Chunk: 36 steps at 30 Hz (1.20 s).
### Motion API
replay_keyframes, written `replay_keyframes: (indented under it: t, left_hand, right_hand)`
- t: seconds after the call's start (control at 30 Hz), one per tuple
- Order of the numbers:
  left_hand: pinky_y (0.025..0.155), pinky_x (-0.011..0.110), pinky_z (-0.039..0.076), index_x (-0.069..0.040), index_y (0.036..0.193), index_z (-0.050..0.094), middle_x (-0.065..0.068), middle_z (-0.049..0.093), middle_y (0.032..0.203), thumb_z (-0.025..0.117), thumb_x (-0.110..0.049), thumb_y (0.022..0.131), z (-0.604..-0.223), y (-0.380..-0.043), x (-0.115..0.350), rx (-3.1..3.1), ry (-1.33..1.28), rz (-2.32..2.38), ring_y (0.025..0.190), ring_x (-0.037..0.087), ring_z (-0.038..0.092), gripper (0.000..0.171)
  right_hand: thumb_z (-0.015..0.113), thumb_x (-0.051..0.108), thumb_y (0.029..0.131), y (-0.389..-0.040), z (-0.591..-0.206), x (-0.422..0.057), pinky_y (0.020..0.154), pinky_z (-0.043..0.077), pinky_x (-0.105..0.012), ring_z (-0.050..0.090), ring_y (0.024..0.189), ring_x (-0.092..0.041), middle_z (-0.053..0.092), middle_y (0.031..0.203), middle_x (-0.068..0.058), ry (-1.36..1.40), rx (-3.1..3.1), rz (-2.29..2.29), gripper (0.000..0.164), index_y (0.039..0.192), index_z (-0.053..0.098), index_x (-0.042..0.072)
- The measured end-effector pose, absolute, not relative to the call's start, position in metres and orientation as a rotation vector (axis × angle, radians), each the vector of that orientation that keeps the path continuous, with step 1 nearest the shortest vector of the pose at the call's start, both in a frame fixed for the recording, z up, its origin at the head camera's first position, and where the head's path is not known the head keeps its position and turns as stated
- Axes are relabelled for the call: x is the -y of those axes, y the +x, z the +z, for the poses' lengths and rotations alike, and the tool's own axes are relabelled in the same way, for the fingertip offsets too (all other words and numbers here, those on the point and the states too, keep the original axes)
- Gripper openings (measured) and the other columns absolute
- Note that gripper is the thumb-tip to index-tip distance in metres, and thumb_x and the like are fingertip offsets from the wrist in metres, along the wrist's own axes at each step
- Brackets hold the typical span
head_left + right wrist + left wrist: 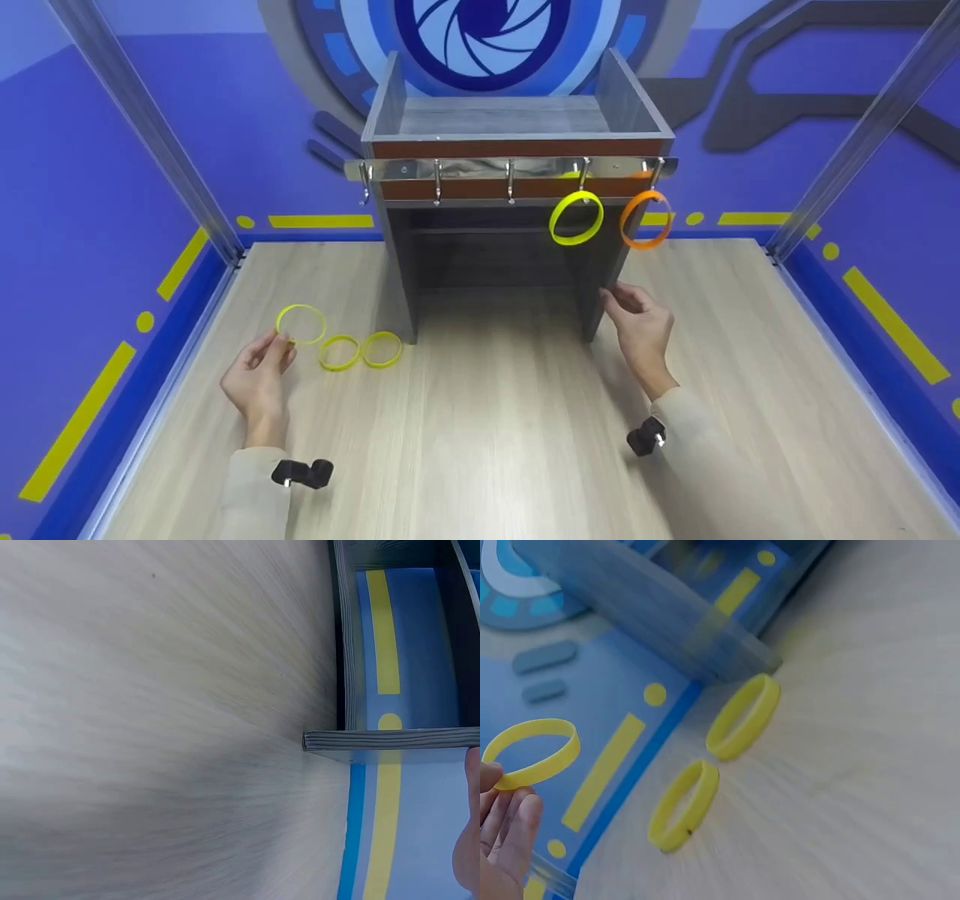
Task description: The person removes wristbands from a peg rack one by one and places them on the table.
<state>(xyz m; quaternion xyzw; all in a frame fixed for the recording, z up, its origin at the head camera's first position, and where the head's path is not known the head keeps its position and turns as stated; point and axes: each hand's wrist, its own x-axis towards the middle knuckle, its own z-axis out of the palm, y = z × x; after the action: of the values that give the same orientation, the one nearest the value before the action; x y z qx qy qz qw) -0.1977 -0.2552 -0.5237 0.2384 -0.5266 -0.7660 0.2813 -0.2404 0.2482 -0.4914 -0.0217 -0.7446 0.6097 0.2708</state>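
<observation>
We find the left hand (259, 371) over the left part of the counter (420, 465); its fingers are grasping a yellow ring (555, 763), pinched at the rim and raised off the surface; a second yellow ring (703, 802) and a third yellow ring (761, 716) lie on the counter, just beside each other, near the left front foot of the shelf (517, 150); the second bears a small dark mark. The right hand (641, 326) is at the shelf's right side panel (390, 739), on the half of the counter toward its right edge; it touches the panel, though we cannot tell whether the fingers grip it. The shelf stands upright, midway between the counter's back corners; a metal rail (472, 169) with five hooks (437, 184) spans its front; a fourth yellow ring (577, 240) hangs from the second hook from the right, an orange ring (646, 245) from the rightmost. We record blue walls (247, 112) along the counter's left, back and right edges; each sleeve (255, 495) bears a black device (646, 436).
</observation>
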Motion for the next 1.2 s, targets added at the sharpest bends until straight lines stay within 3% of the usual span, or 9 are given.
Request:
replay_keyframes:
  t: [0.27,0.43,0.73,1.2]
  left_hand:
    - [0.079,0.023,0.064,0.016,0.122,0.067,-0.002,0.077,0.080,0.080,0.002,0.093,-0.533,-0.195,0.268,1.460,0.740,-2.060,0.075,0.007,0.075,0.035]
    - [0.077,0.022,0.064,0.011,0.120,0.069,-0.004,0.076,0.078,0.080,-0.001,0.093,-0.541,-0.195,0.273,1.532,0.808,-2.029,0.073,0.005,0.074,0.031]
    - [0.085,0.025,0.064,0.004,0.124,0.071,-0.002,0.077,0.089,0.079,-0.009,0.097,-0.548,-0.189,0.277,1.667,0.942,-1.988,0.082,0.007,0.076,0.031]
    - [0.085,0.024,0.063,0.004,0.128,0.071,-0.003,0.074,0.092,0.077,-0.010,0.098,-0.554,-0.192,0.283,1.789,1.008,-1.928,0.083,0.008,0.077,0.033]
  right_hand:
    - [0.081,-0.001,0.092,-0.239,-0.489,-0.246,0.073,0.058,-0.012,0.071,0.080,0.001,0.079,0.100,-0.020,-0.068,2.018,1.606,0.017,0.107,0.078,-0.009]
    - [0.080,-0.002,0.092,-0.240,-0.490,-0.246,0.074,0.058,-0.012,0.071,0.081,0.001,0.078,0.102,-0.023,-0.068,2.016,1.606,0.017,0.107,0.077,-0.010]
    - [0.080,-0.002,0.092,-0.240,-0.492,-0.247,0.074,0.058,-0.012,0.072,0.081,0.000,0.078,0.101,-0.023,-0.052,2.011,1.618,0.017,0.107,0.077,-0.010]
    - [0.082,0.001,0.092,-0.254,-0.512,-0.256,0.073,0.059,-0.012,0.072,0.081,-0.001,0.080,0.099,-0.016,-0.075,2.019,1.588,0.017,0.106,0.079,-0.006]
